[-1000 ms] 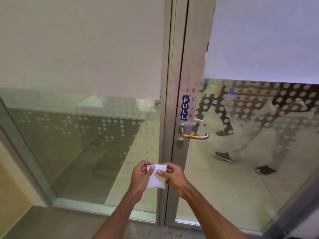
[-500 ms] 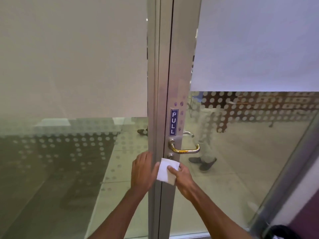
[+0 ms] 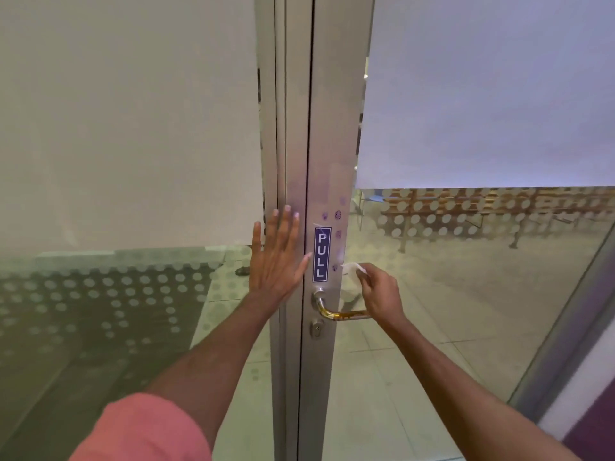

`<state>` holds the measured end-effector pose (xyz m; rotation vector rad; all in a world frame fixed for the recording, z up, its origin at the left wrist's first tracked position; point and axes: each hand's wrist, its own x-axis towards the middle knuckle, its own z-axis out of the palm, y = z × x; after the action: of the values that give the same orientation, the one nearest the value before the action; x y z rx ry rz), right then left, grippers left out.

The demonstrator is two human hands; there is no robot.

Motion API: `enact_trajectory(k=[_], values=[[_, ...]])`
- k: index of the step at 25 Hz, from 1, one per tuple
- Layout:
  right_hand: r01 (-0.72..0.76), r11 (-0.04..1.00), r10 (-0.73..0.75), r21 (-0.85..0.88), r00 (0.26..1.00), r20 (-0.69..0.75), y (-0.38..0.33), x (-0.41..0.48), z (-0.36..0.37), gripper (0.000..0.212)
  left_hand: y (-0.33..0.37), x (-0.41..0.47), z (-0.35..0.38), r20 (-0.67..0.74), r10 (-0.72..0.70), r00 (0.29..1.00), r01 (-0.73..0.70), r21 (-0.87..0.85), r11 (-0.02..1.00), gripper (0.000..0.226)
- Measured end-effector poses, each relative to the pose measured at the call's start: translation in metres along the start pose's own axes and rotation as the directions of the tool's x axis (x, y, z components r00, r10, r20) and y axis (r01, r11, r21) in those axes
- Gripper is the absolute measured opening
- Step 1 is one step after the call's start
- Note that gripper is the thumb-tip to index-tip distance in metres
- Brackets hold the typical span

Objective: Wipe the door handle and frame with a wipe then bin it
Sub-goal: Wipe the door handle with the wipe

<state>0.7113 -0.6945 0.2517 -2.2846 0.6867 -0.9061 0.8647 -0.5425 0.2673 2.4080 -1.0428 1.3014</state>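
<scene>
Left hand (image 3: 278,257) flat, fingers spread, against door frame (image 3: 294,144). Right hand (image 3: 379,292) pinches white wipe (image 3: 352,268) just above door handle (image 3: 336,312).

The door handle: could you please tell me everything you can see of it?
The door handle is a metal lever: a silvery round base on the door frame, then a brassy, shiny bar bending out to the right, about level. It sits below the blue PULL sticker and above a small keyhole. Its far end is hidden behind the right hand, which pinches the white wipe just above it.
</scene>
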Motion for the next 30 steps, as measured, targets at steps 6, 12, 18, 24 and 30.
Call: enact_trajectory(k=[6, 12, 18, 24, 30], values=[[0.283, 0.920, -0.199, -0.271, 0.933, 0.299, 0.019, -0.024, 0.031, 0.029, 0.006, 0.027, 0.018, 0.001, -0.001, 1.000, 0.001, 0.013, 1.000, 0.083], [0.503, 0.827, -0.417, -0.251, 0.848, 0.327, 0.035, -0.033, 0.051, 0.029, 0.005, 0.028, 0.034, -0.148, 0.021, 0.989, -0.019, 0.016, 1.000, 0.086], [0.597, 0.689, -0.541, -0.412, 0.801, 0.256, 0.042, -0.047, 0.079, 0.048, 0.003, 0.029, 0.043, -0.230, 0.048, 0.972, -0.041, 0.035, 0.999, 0.086], [0.646, 0.649, -0.627, -0.400, 0.753, 0.200, 0.055, -0.052, 0.073, 0.046, 0.001, 0.028, 0.046, -0.229, 0.055, 0.972, -0.053, 0.017, 0.998, 0.086], [0.529, 0.712, -0.511, -0.462, 0.841, 0.175, 0.030, -0.051, 0.095, 0.044, 0.000, 0.028, 0.045, -0.225, 0.057, 0.973, -0.061, -0.011, 0.998, 0.085]])
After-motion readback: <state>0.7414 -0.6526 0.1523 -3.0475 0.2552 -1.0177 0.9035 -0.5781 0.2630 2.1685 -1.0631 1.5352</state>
